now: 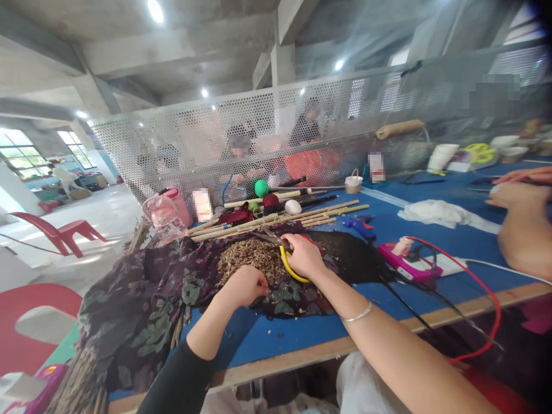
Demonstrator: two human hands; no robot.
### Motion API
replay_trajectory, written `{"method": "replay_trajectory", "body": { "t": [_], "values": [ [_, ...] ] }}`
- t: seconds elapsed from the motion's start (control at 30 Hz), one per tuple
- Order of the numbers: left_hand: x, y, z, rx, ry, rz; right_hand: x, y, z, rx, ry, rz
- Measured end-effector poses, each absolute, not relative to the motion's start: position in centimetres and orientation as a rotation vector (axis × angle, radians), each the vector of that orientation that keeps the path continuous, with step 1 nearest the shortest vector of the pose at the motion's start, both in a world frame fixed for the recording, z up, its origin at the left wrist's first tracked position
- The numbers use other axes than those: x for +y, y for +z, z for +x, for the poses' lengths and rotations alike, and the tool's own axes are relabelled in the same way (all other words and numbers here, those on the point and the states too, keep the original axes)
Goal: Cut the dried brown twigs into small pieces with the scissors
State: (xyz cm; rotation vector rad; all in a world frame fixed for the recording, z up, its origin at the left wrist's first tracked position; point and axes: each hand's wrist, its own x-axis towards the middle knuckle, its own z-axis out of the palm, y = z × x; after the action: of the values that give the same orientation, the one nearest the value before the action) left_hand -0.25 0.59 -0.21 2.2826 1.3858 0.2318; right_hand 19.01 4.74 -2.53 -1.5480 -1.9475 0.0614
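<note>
My right hand (305,256) is wrapped round the yellow handles of a pair of scissors (288,265), whose blades point away to the left over the cloth. Beside a heap of short brown plant cuttings (248,253), my left hand (250,284) hangs low with its fingers curled together; anything between them is too small or hidden to make out. The heap lies on a dark floral cloth (150,287) spread over the blue table (250,339).
Behind the heap lie wooden sticks (319,221), a green ball (261,188) and a pink jug (166,210). A blue glue gun (360,225) and a purple power strip (409,261) sit to the right. Another person's arm (524,224) rests at far right; a perforated metal screen (259,126) stands behind.
</note>
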Motion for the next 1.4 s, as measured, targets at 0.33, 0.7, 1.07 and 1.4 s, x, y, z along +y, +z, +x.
{"method": "replay_trajectory", "body": {
  "t": [0.33, 0.7, 1.07, 1.4],
  "values": [
    [4.2, -0.4, -0.2, 1.14, 1.344, 1.056, 3.9, -2.2, 18.5, -1.994, 0.22, -1.336],
    [2.8, -0.8, 1.1, 0.889, 1.396, 0.786, 3.3, -2.3, 17.5, -2.148, 0.161, -1.254],
    [2.6, -1.3, 1.2, 0.943, 1.453, 0.82, 3.5, -2.7, 17.5, -2.129, 0.096, -1.271],
    [2.7, -1.3, 1.1, 0.936, 1.442, 0.785, 3.8, -2.9, 17.8, -2.161, 0.144, -1.26]
  ]
}}
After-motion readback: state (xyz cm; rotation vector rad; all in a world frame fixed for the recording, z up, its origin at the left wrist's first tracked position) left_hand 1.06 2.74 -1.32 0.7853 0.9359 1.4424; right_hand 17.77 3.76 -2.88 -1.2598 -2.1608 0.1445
